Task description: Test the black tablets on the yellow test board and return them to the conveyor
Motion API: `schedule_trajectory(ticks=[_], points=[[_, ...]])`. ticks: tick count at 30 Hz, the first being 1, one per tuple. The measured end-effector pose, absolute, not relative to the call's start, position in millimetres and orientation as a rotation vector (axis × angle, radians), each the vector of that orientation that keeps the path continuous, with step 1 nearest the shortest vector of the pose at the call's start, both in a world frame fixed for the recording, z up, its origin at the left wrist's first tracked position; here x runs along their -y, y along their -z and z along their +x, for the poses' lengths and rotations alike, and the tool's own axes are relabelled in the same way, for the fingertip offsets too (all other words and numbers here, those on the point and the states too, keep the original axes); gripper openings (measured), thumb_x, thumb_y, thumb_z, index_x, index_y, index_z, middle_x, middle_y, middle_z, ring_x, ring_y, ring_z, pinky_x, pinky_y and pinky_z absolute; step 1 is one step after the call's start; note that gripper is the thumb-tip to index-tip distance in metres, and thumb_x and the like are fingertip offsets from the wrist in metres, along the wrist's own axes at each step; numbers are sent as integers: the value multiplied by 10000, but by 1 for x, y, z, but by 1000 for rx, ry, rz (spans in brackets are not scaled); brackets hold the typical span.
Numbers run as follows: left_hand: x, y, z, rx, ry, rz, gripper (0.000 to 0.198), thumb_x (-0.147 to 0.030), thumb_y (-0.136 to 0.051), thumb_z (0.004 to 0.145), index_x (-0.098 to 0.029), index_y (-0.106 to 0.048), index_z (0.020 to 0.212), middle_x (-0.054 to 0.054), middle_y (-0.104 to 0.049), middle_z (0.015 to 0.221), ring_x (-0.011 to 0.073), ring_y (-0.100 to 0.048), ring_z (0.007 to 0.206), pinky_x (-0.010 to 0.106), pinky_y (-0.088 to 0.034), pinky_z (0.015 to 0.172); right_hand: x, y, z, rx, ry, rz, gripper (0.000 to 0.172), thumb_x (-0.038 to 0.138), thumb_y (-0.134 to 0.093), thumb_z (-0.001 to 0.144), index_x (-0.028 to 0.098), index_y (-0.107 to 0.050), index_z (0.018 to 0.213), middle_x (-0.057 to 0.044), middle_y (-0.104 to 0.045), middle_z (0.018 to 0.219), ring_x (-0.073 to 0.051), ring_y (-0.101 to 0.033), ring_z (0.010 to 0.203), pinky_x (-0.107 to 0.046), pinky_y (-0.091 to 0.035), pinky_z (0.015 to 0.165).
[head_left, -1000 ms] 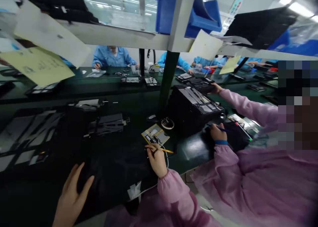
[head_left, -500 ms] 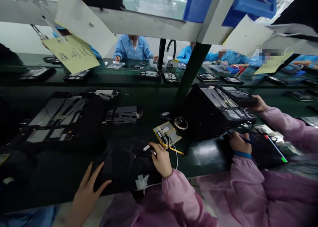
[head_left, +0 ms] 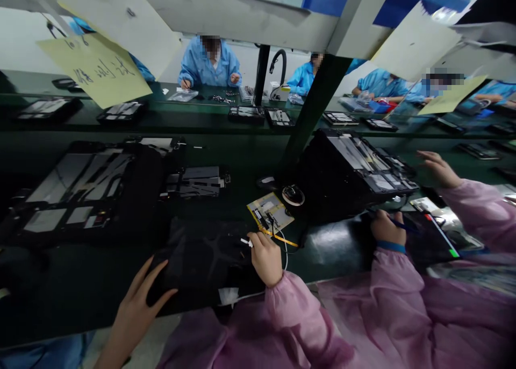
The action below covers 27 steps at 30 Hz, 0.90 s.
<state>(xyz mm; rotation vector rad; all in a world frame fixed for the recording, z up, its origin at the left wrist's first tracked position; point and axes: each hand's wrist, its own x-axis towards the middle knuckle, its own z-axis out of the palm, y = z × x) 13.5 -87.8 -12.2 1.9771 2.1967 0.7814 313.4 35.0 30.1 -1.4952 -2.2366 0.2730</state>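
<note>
A dark, flat tablet-like panel (head_left: 201, 253) lies on the green bench in front of me. Near its left edge is my left hand (head_left: 139, 299), thumb and fingers spread apart, with the fingertips at the panel's border. At the panel's right end, my right hand (head_left: 266, 258) pinches a small white piece (head_left: 245, 242) that looks like a connector; its exact kind is hard to make out. Just beyond that hand sits a yellow-edged board (head_left: 272, 210) with dark wires and an orange strip. A white cable (head_left: 286, 250) curves down beside my right wrist.
Stacked device housings stand at left (head_left: 86, 181) and right (head_left: 363, 164). A smaller part (head_left: 197, 181) lies between them, near a round coil (head_left: 293, 195). At right, a co-worker's hands (head_left: 389, 229) work by a lit screen (head_left: 429, 234). A slanted post (head_left: 318, 100) rises behind.
My right hand has shifted slightly right with the white piece. The co-worker's far hand has let go of a dark housing on the right stack and moved off it. My view has tilted slightly.
</note>
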Motion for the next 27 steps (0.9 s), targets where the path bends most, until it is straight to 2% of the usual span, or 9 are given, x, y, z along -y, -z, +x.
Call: schedule_trajectory(ticks=[4,8,11,13,16,19,21,23,27], points=[[87,8,18,-2196,-789,1939,474,-514,-490,862,-338,-472,1302,26,-404,1469,283,-514,1245,391,-524,942,-40,-27,313,2224,-224,-1514,344,-5,-397,830,192,-630,989,-59,-635,861,-181,-601,836,-249,-450,723],[100,6,25,-2216,-829,1936,404,-453,-460,885,-346,-510,1271,23,-459,1425,283,-522,1234,399,-534,921,-42,-25,306,2166,-378,-1502,386,-1,-362,829,195,-612,1049,-65,-634,923,-167,-614,828,-245,-468,732],[108,4,25,-2228,-790,1916,407,-433,-469,880,-368,-506,1280,17,-498,1385,287,-514,1241,427,-519,943,-47,-26,300,2059,-510,-1487,326,75,-355,891,191,-589,1085,-82,-645,953,-183,-627,865,-280,-477,786],[110,-1,25,-2244,-760,1897,431,-444,-471,877,-377,-484,1302,16,-506,1373,293,-502,1252,459,-489,979,-54,-29,299,1997,-571,-1495,252,160,-369,928,179,-593,1042,-97,-656,912,-206,-635,854,-317,-479,797],[99,-17,35,-2273,-774,1937,512,-489,-477,868,-342,-434,1356,41,-408,1461,329,-404,1329,530,-391,1057,-71,-38,305,1954,-693,-1512,197,248,-426,921,178,-610,911,-92,-663,805,-216,-644,767,-336,-486,756],[72,-40,65,-2146,-749,2193,629,-500,-555,833,-264,-400,1396,91,-247,1552,364,-257,1401,554,-289,1113,-87,-49,322,1861,-1005,-1479,162,283,-475,887,188,-608,890,-55,-663,710,-186,-639,649,-306,-497,660],[48,-51,94,-1725,-544,2493,609,-469,-604,817,-291,-432,1373,67,-281,1544,336,-242,1411,510,-321,1107,-92,-55,336,1746,-1222,-1428,183,321,-485,875,191,-599,934,-34,-659,678,-169,-629,593,-285,-497,590],[24,-53,124,-1345,-373,2629,556,-414,-643,803,-316,-478,1324,39,-362,1505,315,-246,1413,514,-322,1105,-95,-58,350,1650,-1342,-1370,218,365,-491,868,192,-592,956,-22,-657,675,-157,-618,568,-270,-491,549],[-7,-41,157,-1173,-354,2618,417,-326,-632,830,-236,-541,1227,59,-544,1341,264,-339,1375,483,-293,1135,-98,-61,369,1685,-1282,-1353,205,353,-502,859,197,-605,942,-12,-661,680,-145,-614,575,-253,-473,542]])
